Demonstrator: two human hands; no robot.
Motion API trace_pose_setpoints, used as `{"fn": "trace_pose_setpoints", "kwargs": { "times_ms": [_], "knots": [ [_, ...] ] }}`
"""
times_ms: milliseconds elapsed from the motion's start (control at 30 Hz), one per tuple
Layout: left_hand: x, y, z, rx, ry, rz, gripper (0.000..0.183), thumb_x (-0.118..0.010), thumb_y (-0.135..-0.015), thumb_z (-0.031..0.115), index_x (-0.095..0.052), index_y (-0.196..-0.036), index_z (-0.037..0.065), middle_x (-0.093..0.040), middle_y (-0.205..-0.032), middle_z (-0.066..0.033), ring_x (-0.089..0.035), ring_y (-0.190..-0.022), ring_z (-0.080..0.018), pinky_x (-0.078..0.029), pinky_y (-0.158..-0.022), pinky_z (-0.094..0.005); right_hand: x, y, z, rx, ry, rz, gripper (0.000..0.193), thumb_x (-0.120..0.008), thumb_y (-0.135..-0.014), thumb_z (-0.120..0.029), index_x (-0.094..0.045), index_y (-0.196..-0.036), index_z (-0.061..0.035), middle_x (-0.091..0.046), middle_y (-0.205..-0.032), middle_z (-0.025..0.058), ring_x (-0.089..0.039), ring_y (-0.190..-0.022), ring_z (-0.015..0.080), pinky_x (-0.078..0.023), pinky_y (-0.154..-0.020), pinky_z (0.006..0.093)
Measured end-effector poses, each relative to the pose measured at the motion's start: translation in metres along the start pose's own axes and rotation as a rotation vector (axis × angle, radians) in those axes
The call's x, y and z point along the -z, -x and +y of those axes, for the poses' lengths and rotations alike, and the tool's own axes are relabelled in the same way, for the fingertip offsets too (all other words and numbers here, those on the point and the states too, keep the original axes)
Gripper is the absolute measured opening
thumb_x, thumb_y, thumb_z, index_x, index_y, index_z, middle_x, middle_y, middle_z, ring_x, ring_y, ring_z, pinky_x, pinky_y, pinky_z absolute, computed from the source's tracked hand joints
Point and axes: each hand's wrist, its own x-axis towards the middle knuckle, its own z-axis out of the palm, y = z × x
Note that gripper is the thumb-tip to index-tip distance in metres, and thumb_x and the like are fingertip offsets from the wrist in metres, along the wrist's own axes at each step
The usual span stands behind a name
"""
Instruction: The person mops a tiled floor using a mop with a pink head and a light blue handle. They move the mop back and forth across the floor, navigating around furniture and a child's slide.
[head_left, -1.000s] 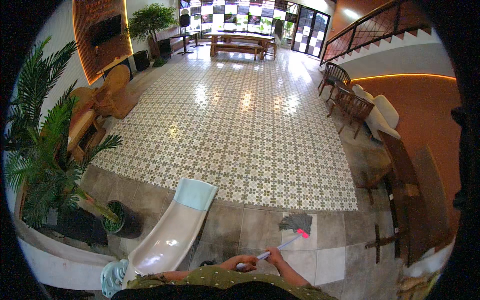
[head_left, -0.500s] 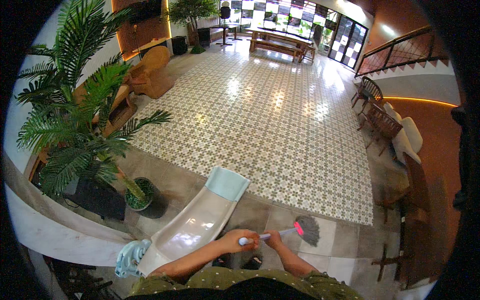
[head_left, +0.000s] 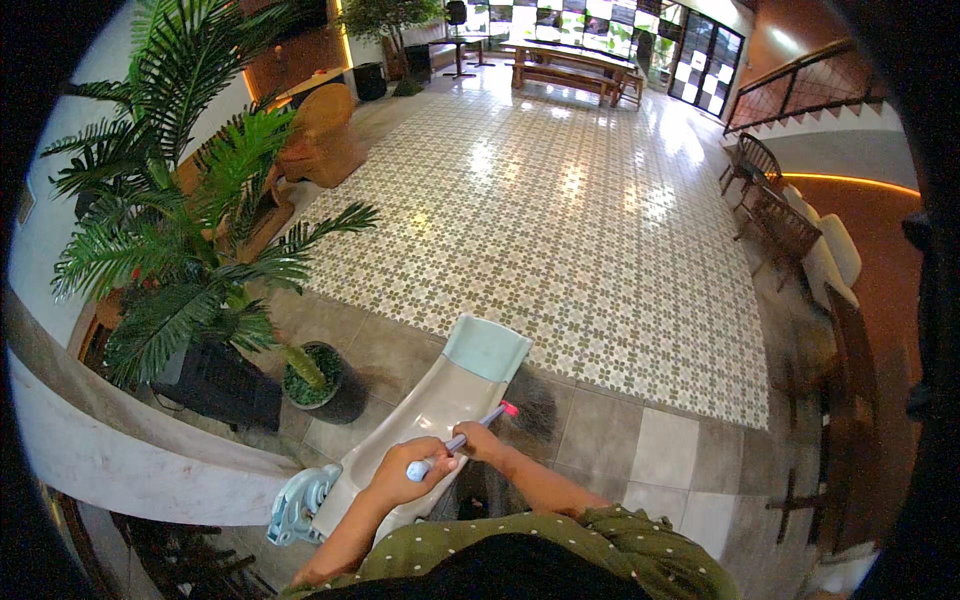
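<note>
I hold a broom (head_left: 510, 409) with a pale handle, a pink collar and dark grey bristles, which are blurred just right of the slide. My left hand (head_left: 412, 468) is wrapped round the handle near its light-blue end cap. Further down, my right hand (head_left: 480, 442) grips the same handle. Both hands appear over a small beige plastic slide (head_left: 440, 395) with a pale blue lower end (head_left: 487, 348). My forearms partly cover the slide.
A potted palm (head_left: 325, 375) stands left of the slide, by a low white curved wall (head_left: 150, 470). Patterned tiles (head_left: 560, 250) spread ahead. Wooden chairs (head_left: 780, 228) line the right side, a wicker armchair (head_left: 325, 140) the left. A wooden table and bench (head_left: 565, 75) stand far back.
Both hands and the broom have swung left, carrying the bristles from the right-hand floor tiles to beside the slide. The view has shifted, so the room sits slightly further right.
</note>
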Motion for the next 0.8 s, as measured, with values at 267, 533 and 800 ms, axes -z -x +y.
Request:
{"fn": "trace_pose_setpoints", "kwargs": {
  "times_ms": [267, 533, 800],
  "knots": [
    [-0.035, -0.011, -0.007, -0.053, 0.314, 0.024, 0.023, -0.069, -0.091, 0.019, -0.057, -0.078, 0.004, -0.067, -0.083, -0.0088, -0.064, -0.083, -0.0179, -0.05, -0.076, -0.0329, 0.026, 0.035, -0.008, -0.105, 0.119, -0.02, 0.034, -0.078, -0.074, -0.036, -0.068, -0.086, -0.0052, -0.065, -0.081, 0.02, -0.063, -0.081, 0.04, -0.05, -0.072, 0.0467],
    [-0.121, -0.052, 0.0, -0.048, 0.62, -0.219, 0.017, -0.067, -0.093, 0.017, -0.063, -0.085, 0.003, -0.068, -0.094, -0.0085, -0.064, -0.101, -0.0179, -0.047, -0.089, -0.0324, 0.085, 0.162, 0.028, -0.43, 0.14, -0.191, 0.033, -0.069, -0.079, -0.041, -0.072, -0.084, -0.0091, -0.069, -0.081, 0.0189, -0.066, -0.077, 0.0402, -0.051, -0.071, 0.0489],
    [-0.288, -0.106, 0.023, -0.104, 0.862, -0.792, 0.019, -0.064, -0.096, 0.021, -0.059, -0.089, 0.005, -0.062, -0.101, -0.0063, -0.054, -0.104, -0.0162, -0.041, -0.093, -0.0332, 0.1, 0.372, 0.107, -0.806, 0.259, 0.082, 0.03, -0.081, -0.071, -0.034, -0.071, -0.085, -0.0104, -0.069, -0.085, 0.0175, -0.067, -0.081, 0.0365, -0.052, -0.072, 0.0464]
  ]
}}
